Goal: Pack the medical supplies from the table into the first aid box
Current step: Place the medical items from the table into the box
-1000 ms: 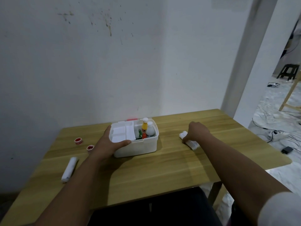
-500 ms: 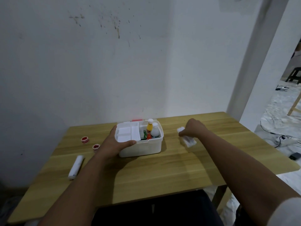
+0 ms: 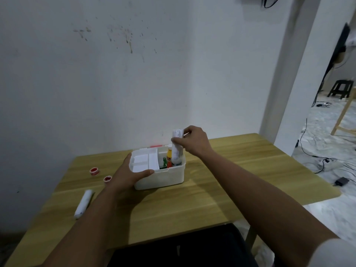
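A white first aid box [image 3: 163,178] stands open on the wooden table [image 3: 212,199]. My left hand [image 3: 129,174] grips its front left corner, thumb over the rim. My right hand [image 3: 192,141] holds a white bandage roll [image 3: 176,145] upright over the box's right compartment, where an orange-capped bottle [image 3: 169,154], a green item and a white bottle stand. A white divider tray fills the box's left side. On the table to the left lie two small red tape rolls [image 3: 94,171] [image 3: 107,179] and another white bandage roll [image 3: 83,204].
The table stands against a white wall. Its right edge borders an open floor with cables and a power adapter [image 3: 342,181]. A dark stool [image 3: 341,91] stands far back right, and a wooden frame leg shows at the right edge.
My right hand picked the white roll up from the table right of the box and carried it left and up, over the box. My left hand stayed on the box.
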